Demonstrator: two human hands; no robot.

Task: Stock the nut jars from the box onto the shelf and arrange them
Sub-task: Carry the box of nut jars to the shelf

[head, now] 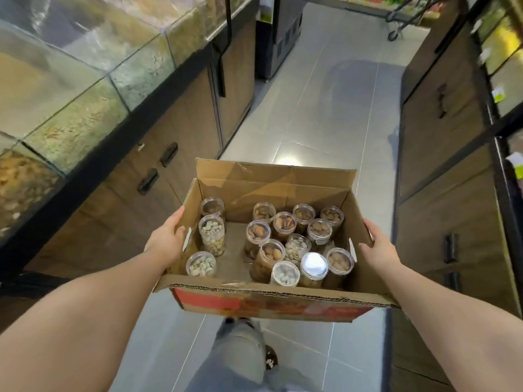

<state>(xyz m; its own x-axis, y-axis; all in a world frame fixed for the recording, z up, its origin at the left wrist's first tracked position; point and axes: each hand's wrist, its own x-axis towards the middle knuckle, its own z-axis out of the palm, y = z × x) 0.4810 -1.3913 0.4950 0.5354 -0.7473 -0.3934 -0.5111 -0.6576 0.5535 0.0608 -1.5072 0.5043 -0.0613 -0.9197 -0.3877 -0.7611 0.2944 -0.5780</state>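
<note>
An open cardboard box [271,190] is carried at waist height over a tiled aisle floor. My left hand [167,239] grips its left wall and my right hand [376,247] grips its right wall. Inside stand several clear plastic nut jars with transparent lids. Three pale-nut jars [211,234] stand along the left side. A tighter cluster of brown and pale nut jars [294,241] fills the middle and right. The box's near flap [268,301] hangs outward, printed red.
Glass-topped bulk bins [79,89] over wooden cabinets [158,171] line the left of the aisle. Wooden cabinets [441,154] and shelves with goods [503,52] line the right. My leg [235,352] shows below the box. A trolley [402,21] stands at the far end.
</note>
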